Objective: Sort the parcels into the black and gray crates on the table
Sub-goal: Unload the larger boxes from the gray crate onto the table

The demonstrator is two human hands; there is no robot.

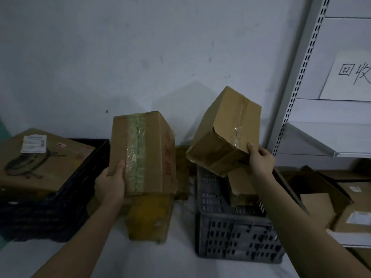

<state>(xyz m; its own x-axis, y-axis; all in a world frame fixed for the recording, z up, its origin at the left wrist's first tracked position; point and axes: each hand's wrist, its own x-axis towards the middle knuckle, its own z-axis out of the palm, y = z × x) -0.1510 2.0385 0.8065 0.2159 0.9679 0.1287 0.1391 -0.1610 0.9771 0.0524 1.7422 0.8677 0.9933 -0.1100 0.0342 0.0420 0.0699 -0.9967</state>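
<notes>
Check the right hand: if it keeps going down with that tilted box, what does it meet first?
Probably the upright parcel already in the gray crate. The right hand holds the tilted box just above it; their exact gap is unclear from one view.

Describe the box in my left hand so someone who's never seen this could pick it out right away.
Start at the black crate on the left of the table; just to its right, the left hand holds a cardboard box upright. Unlike the tilted box the right hand holds, it has greenish tape and red writing.
</notes>
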